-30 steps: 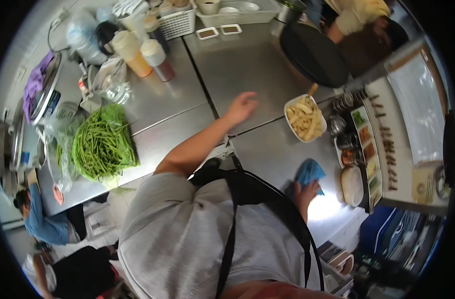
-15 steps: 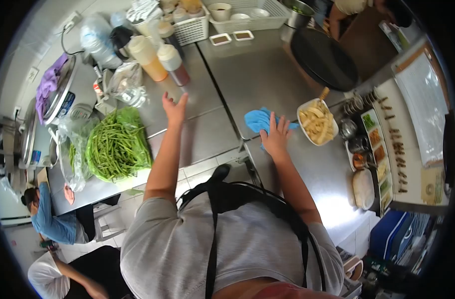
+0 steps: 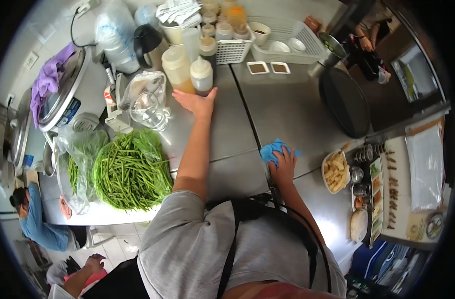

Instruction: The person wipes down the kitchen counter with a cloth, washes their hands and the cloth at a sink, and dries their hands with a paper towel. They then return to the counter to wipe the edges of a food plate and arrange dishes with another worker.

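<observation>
My left hand (image 3: 196,101) reaches across the metal table, its fingers spread, right at the base of two squeeze bottles, one with orange contents (image 3: 177,69) and one with a white top (image 3: 202,76). Its palm faces the bottles, without wrapping round them. My right hand (image 3: 284,164) lies on a crumpled blue cloth (image 3: 273,151) near the seam between the tables, fingers bent over its edge. To the right of it stands a white bowl of pale cut pieces (image 3: 336,172).
Green beans in a plastic bag (image 3: 131,172) lie at the left. A black oval tray (image 3: 343,102) and two small sauce dishes (image 3: 280,68) are farther back. Condiment containers (image 3: 376,199) line the right edge. Other people are at the lower left and upper right.
My left hand has moved forward to the bases of the squeeze bottles. My right hand went from the right-hand counter to the seam with the blue cloth. The view has shifted.
</observation>
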### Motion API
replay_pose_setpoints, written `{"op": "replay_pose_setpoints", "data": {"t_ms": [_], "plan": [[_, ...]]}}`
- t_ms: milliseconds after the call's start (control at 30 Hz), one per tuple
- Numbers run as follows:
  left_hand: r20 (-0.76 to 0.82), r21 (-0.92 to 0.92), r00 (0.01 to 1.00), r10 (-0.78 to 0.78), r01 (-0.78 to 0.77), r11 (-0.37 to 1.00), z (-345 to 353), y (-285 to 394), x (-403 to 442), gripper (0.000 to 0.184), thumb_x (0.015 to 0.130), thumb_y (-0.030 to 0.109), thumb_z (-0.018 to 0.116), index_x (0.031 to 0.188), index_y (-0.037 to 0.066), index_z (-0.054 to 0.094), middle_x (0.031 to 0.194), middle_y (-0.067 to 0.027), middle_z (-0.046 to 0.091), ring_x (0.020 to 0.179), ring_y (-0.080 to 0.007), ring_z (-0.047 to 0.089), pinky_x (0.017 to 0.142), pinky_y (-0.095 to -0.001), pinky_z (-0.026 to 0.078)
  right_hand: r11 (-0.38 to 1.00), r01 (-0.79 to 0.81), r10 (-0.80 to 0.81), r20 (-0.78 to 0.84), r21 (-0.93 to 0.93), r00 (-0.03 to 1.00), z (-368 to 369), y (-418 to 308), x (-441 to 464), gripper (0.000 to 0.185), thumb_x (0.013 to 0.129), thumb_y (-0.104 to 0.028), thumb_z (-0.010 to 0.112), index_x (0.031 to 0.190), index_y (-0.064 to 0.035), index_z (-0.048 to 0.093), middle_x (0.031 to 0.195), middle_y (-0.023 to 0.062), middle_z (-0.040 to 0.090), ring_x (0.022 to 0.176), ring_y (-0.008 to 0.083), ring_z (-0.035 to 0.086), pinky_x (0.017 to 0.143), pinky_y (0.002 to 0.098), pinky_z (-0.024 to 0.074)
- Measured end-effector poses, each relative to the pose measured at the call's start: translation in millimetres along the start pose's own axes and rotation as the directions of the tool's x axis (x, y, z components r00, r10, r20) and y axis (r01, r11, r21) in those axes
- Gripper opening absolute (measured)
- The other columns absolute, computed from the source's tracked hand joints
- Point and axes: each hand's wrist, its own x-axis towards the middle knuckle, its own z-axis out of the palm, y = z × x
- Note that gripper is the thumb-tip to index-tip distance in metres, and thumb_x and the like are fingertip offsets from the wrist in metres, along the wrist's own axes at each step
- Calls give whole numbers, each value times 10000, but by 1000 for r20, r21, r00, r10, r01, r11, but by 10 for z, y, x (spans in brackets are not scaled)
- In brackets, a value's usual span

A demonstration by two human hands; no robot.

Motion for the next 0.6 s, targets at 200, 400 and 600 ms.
{"op": "replay_pose_setpoints", "data": {"t_ms": [200,400,600], "plan": [[-100,-20,990,-97,95,995,183,-103,393,1249,430,488,753,1249,-93,11,1268,-333,105,1193,-425,143,971,-461,174,996,93,-92,-77,10,993,83,19,134,287,672,-190,568,948,-127,522,1135,146,424,1076,421,338,865,541,265],[-151,77,958,244,-235,969,511,-303,162,1106,610,529,629,1210,-168,16,1246,-382,58,1170,-479,127,959,-509,150,919,-232,322,-268,320,908,-150,297,615,234,740,-146,499,929,-9,494,842,201,520,838,340,501,734,379,391],[59,-39,956,286,-284,958,429,-158,79,916,685,384,600,1212,-149,74,1243,-348,133,1170,-443,150,975,-469,143,655,-730,700,-522,196,488,-262,1694,1022,340,780,-226,472,1048,-17,470,1027,187,490,938,333,467,790,450,354]]}}
